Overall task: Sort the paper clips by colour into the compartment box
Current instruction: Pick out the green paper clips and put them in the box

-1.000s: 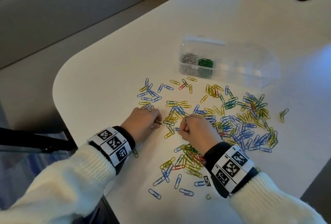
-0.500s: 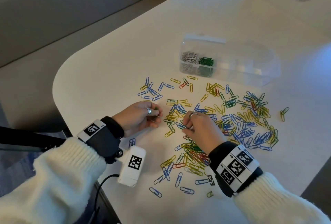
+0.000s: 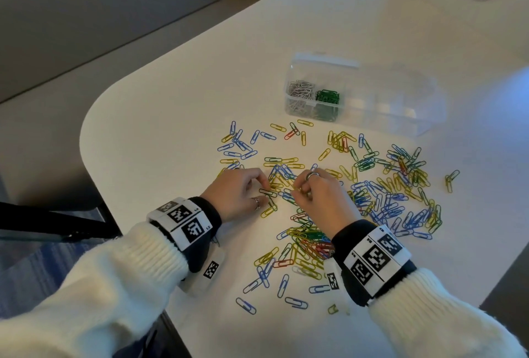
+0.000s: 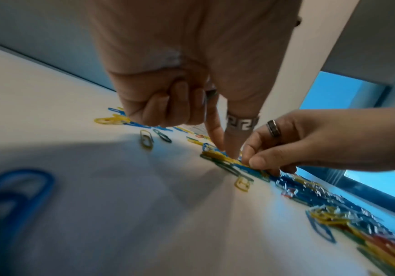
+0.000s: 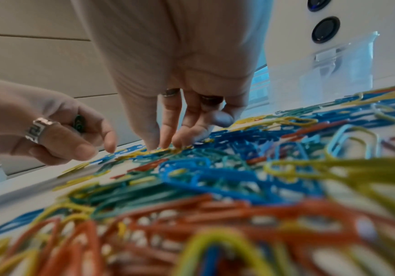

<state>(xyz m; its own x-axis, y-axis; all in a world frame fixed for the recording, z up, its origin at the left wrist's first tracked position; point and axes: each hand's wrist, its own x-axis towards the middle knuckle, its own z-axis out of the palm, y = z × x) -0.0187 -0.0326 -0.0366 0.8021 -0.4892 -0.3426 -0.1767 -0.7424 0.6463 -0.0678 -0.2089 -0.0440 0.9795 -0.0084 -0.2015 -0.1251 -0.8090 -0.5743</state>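
Blue, yellow, green, red paper clips (image 3: 372, 194), white table (image 3: 171, 117), clear box (image 3: 400, 106)

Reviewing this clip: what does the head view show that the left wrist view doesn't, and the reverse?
Only the head view shows the clear plastic compartment box, with silver paper clips and green paper clips in adjacent compartments, plus both tagged wristbands. Only the left wrist view shows the left hand's curled fingers from beneath and its patterned silver ring. Both show the right hand picking at the scattered coloured paper clips on the white table.
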